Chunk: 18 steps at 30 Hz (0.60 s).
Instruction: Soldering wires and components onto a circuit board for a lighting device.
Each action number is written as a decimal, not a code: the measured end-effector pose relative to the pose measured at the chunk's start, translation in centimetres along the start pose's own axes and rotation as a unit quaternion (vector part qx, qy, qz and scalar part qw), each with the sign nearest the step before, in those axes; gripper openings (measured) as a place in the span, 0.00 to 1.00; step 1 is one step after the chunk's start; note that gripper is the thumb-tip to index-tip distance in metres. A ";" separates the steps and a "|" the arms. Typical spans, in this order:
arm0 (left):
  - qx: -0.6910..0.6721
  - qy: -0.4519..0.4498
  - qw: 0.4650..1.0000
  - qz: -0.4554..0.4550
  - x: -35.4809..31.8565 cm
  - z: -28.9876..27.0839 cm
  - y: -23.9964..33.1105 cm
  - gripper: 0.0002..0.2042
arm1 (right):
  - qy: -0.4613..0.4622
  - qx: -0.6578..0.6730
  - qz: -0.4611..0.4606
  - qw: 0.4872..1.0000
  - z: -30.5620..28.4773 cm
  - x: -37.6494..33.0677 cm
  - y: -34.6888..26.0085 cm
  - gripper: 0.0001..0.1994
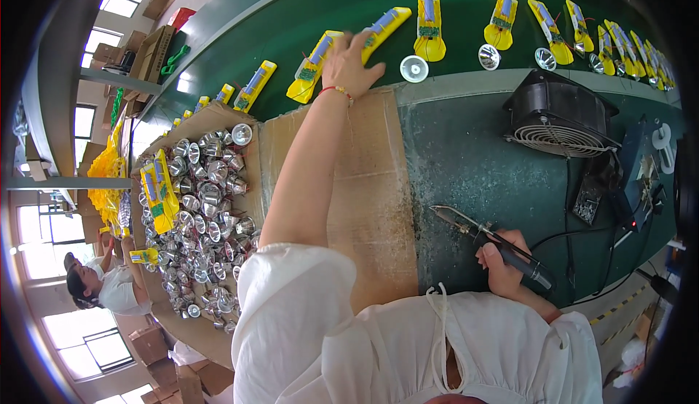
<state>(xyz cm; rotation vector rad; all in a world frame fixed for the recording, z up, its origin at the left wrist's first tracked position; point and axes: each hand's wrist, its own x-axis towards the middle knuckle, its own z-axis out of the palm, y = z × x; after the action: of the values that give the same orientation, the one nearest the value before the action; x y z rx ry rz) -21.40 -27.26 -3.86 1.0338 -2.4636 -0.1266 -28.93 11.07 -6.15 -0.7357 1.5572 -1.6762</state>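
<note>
From where I stand, the green counter (466, 124) spreads widest. Across its near side the right hand (504, 269) closes round the dark handle of a soldering iron (526, 262); on the far strip, two yellow housings (298, 91) lie aslant beneath the left hand (351, 69), whose blurred fingers leave me unable to tell whether they grip. Those housings look light, stiff and perhaps slippery: best pinched by their plastic edges, sparing the blue cells (384, 22) and the smaller, likely more fragile circuit boards (306, 74).
</note>
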 end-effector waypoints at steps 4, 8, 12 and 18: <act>-0.042 -0.009 0.999 0.030 -2.7 -1.9 -0.2 0.21 | 0.002 0.018 0.017 1.000 -0.1 0.0 0.4 0.09; -0.040 0.011 0.999 -0.004 -13.0 -6.2 3.4 0.18 | 0.035 -0.015 0.046 0.998 -0.7 -0.5 0.8 0.08; 0.040 -0.054 0.994 -0.088 -22.1 -9.8 7.7 0.22 | 0.039 -0.002 0.013 0.999 -0.4 0.0 0.8 0.09; 0.072 0.137 0.964 -0.216 -27.1 -15.9 3.7 0.28 | 0.074 -0.007 0.001 0.997 0.4 0.4 0.3 0.08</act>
<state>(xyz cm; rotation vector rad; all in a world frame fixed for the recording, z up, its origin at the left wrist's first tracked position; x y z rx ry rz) -0.09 -4.30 0.92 1.5300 -1.9931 0.0574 -28.78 10.56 -6.43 -0.6299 1.6712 -1.7536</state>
